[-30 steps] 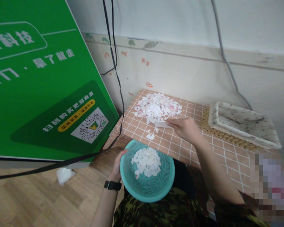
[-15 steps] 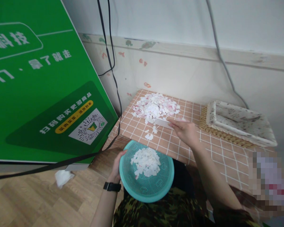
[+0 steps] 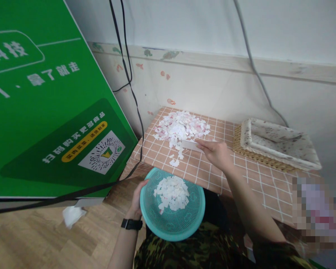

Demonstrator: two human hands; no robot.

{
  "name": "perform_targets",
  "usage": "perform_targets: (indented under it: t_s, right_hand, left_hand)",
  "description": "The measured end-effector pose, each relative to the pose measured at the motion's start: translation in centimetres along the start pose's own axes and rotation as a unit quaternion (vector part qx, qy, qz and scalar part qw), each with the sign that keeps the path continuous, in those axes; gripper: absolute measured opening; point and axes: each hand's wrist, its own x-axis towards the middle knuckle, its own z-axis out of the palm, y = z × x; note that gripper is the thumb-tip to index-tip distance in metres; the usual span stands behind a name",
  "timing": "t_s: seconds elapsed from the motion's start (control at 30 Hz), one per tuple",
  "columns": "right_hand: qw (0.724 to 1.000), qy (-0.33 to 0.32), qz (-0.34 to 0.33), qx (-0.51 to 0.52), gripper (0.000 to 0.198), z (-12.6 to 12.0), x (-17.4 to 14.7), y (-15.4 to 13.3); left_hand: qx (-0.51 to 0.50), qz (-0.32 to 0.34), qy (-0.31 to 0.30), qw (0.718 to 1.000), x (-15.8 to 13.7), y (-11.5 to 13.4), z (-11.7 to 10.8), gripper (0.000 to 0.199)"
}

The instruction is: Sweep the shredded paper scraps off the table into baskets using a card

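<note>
My left hand (image 3: 137,196) grips the rim of a round teal plastic colander (image 3: 172,229), which is held below the table's front edge. Torn white paper scraps (image 3: 172,192) lie heaped in the colander. On the table, my right hand (image 3: 214,152) pinches a flat white strip (image 3: 190,145), possibly stiff card, between thumb and fingers. The strip stands along the near side of a wide pile of white and pinkish paper scraps (image 3: 182,125). A few stray scraps (image 3: 174,162) lie between that pile and the table edge.
A lined wicker basket (image 3: 280,145) stands on the right of the checked tablecloth (image 3: 257,186). A large green sign panel (image 3: 58,123) rises at left, with black cables (image 3: 136,101) hanging beside it. A white crumpled item (image 3: 72,215) lies on the wooden floor.
The whole view has shifted slightly. Both hands keep their holds, and the white strip stays at the near side of the pile with little visible movement.
</note>
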Motion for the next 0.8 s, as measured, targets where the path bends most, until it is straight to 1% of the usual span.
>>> perform_targets:
  t_s: [0.1,0.23,0.3,0.37,0.47,0.6,0.7,0.8]
  right_hand:
    - [1.0,0.002,0.003,0.02,0.027,-0.2,0.0,-0.5]
    - [0.999,-0.038,-0.011,0.023,0.028,-0.5,-0.6,-0.7]
    - [0.999,-0.032,-0.01,0.009,0.027,-0.8,-0.9,-0.6]
    - [1.0,-0.012,-0.004,0.0,0.027,-1.0,-1.2,-0.4]
    - [1.0,0.009,-0.003,0.02,0.027,-0.4,-1.1,-0.5]
    - [0.998,-0.006,-0.01,0.061,0.027,0.5,-0.9,-0.8]
    - [0.997,-0.027,-0.015,0.069,0.026,0.1,-1.1,-0.6]
    - [0.999,-0.007,-0.01,0.053,0.024,-0.6,-1.2,-0.2]
  left_hand:
    - [-0.008,-0.002,-0.004,1.0,0.1,-0.1,-0.1,0.016]
    - [-0.017,-0.009,-0.019,1.0,0.0,-0.1,-0.1,0.018]
    - [-0.016,-0.008,-0.018,1.0,-0.1,0.0,0.0,0.018]
    - [-0.013,-0.008,-0.015,1.0,-0.1,0.0,0.1,0.017]
    - [-0.01,-0.007,-0.016,1.0,-0.1,0.0,0.1,0.018]
    - [-0.006,0.011,-0.01,1.0,0.0,-0.1,0.0,0.017]
    - [-0.004,0.0,-0.013,1.0,0.0,-0.1,0.0,0.017]
    - [-0.007,-0.014,-0.016,1.0,0.1,-0.1,-0.1,0.018]
